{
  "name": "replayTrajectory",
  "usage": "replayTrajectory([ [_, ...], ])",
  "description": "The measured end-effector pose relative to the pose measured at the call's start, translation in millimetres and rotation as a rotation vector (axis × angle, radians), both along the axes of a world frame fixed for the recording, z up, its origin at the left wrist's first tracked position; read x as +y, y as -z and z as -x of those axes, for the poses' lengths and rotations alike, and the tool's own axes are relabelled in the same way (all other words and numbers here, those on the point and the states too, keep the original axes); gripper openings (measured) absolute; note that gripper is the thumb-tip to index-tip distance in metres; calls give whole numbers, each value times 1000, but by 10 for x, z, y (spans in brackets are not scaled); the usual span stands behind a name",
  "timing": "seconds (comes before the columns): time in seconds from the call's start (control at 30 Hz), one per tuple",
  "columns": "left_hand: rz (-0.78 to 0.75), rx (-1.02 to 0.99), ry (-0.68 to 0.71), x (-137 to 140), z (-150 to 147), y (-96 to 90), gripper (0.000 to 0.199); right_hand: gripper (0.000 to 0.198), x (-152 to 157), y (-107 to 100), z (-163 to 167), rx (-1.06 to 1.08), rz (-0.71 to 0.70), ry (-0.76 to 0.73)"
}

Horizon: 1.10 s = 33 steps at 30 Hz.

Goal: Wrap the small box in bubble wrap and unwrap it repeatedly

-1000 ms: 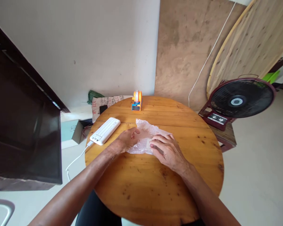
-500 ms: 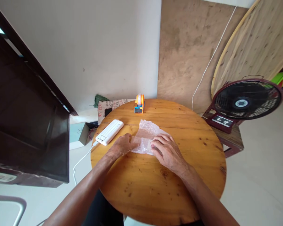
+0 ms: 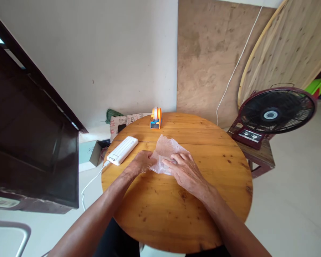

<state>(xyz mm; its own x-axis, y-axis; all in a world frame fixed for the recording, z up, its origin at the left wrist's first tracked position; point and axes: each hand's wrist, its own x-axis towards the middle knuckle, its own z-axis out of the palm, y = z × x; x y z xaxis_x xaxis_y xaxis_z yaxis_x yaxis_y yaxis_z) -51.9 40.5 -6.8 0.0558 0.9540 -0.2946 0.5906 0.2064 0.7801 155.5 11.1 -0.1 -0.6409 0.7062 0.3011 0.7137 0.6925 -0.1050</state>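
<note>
A piece of clear bubble wrap (image 3: 168,145) lies on the round wooden table (image 3: 160,214), its near part folded over. My left hand (image 3: 143,161) is closed, with thumb and fingers pinching the wrap's left edge. On the right side of the wrap rests my right hand (image 3: 187,171), palm down, its fingers apart and laid over the folded part. Whether anything lies inside the fold cannot be made out.
A white power bank (image 3: 122,150) with a white cable sits left of my left hand. An orange and blue tape dispenser (image 3: 156,118) stands at the table's far edge. To the right, a dark red fan (image 3: 273,114) stands on a wooden stool (image 3: 264,157).
My left fingers have curled tighter on the wrap's left edge. My right hand has shifted slightly left across the wrap, its fingers spreading apart.
</note>
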Motion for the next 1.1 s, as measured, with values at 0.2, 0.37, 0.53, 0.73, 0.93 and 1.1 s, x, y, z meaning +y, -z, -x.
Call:
replayTrajectory([
  [0.2,31,-139,-76,-24,-156,-24,5,41,0,-51,55,-81,1,16],
  [0.37,62,-309,-63,-73,-226,-136,12,29,50,-93,62,-73,24,-20],
  [0.53,71,-407,-39,-73,-277,-177,17,22,67,-60,41,74,49,-16],
  [0.73,-91,-105,91,-90,-344,-190,19,50,110,-34,24,193,69,36],
  [0.93,-113,-34,419,-162,-238,-352,24,59,149,-14,-30,234,123,48],
  [1.1,-381,157,478,-222,-248,-271,24,65,143,23,-128,313,193,30],
])
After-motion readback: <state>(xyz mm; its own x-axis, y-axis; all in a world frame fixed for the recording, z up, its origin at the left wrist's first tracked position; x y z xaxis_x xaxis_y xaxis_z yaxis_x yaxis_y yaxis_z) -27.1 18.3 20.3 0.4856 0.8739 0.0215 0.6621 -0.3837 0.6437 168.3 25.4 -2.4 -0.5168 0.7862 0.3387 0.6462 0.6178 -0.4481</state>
